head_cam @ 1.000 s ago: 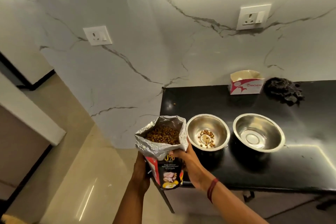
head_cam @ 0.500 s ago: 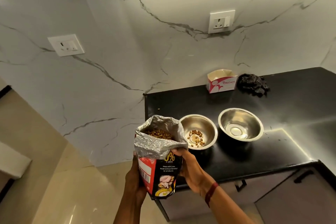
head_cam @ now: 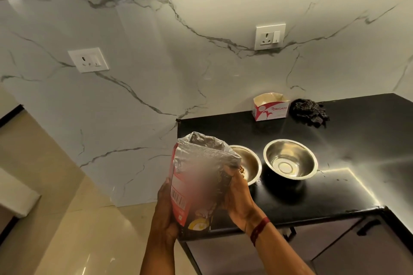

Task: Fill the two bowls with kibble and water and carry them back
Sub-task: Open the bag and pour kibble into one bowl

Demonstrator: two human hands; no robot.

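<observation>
I hold an open kibble bag, silver inside with a red and black print, upright in front of the counter's left end. My left hand grips its left side and my right hand grips its right side. Two steel bowls stand side by side on the black counter. The left bowl is partly hidden behind the bag and shows a few kibble pieces. The right bowl holds nothing.
A small red and white cardboard box and a dark crumpled cloth lie at the back of the counter by the marble wall. Two wall sockets are set in the wall. Cabinet doors are below the counter; beige floor is at left.
The bag has been raised and tipped upright, so its kibble no longer shows and it now covers part of the left bowl. My view has shifted left and up.
</observation>
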